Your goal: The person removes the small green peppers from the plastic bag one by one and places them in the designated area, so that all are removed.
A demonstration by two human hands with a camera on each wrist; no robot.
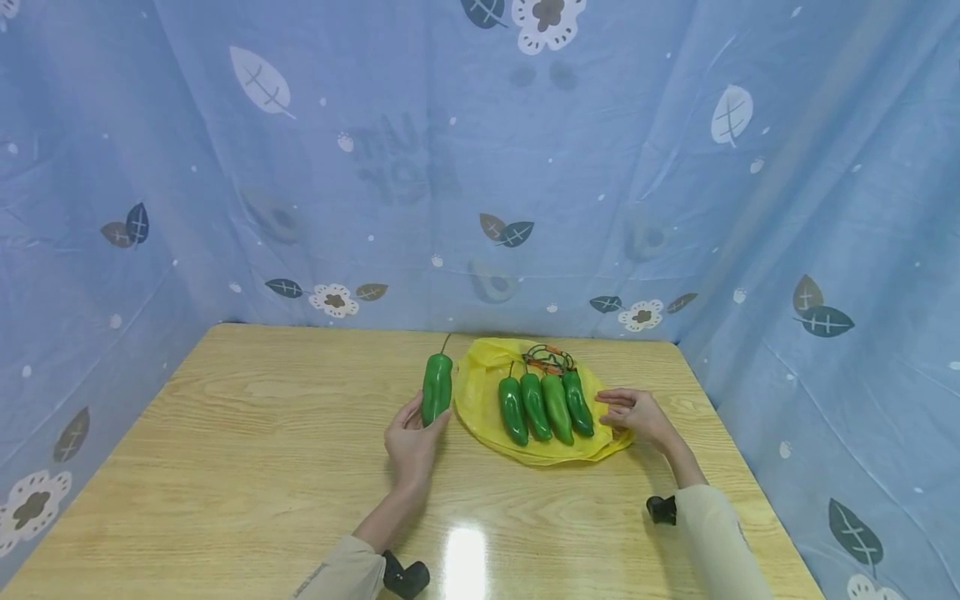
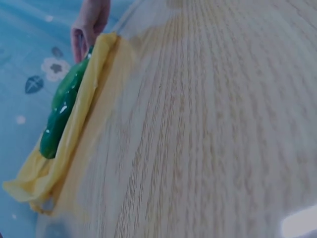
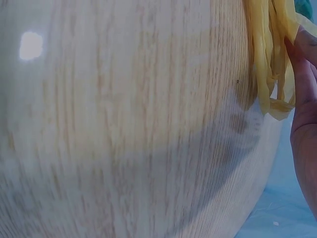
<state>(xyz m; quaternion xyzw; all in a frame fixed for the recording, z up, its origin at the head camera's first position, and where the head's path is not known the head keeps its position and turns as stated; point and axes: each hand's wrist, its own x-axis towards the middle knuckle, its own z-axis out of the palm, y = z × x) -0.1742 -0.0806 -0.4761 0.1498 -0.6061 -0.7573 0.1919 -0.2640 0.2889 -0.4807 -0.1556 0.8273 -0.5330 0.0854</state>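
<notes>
My left hand (image 1: 411,442) holds a glossy green pepper (image 1: 437,385) upright, its thin stem pointing up, left of a yellow plastic bag (image 1: 480,408). Several more green peppers (image 1: 557,408) lie side by side on the flattened bag, stems toward the back. At the bag's right edge is my right hand (image 1: 636,414), its fingers extended and touching the plastic. The right wrist view shows bunched yellow folds of the bag (image 3: 270,54) against the thumb and fingers. In the left wrist view, the held pepper is out of sight.
A tangle of dark green and orange loops (image 1: 549,359) lies on the bag behind the peppers. The light wooden table (image 1: 262,450) stretches left and in front, with a bright glare patch near its front. A blue patterned curtain (image 1: 420,167) surrounds the back and sides.
</notes>
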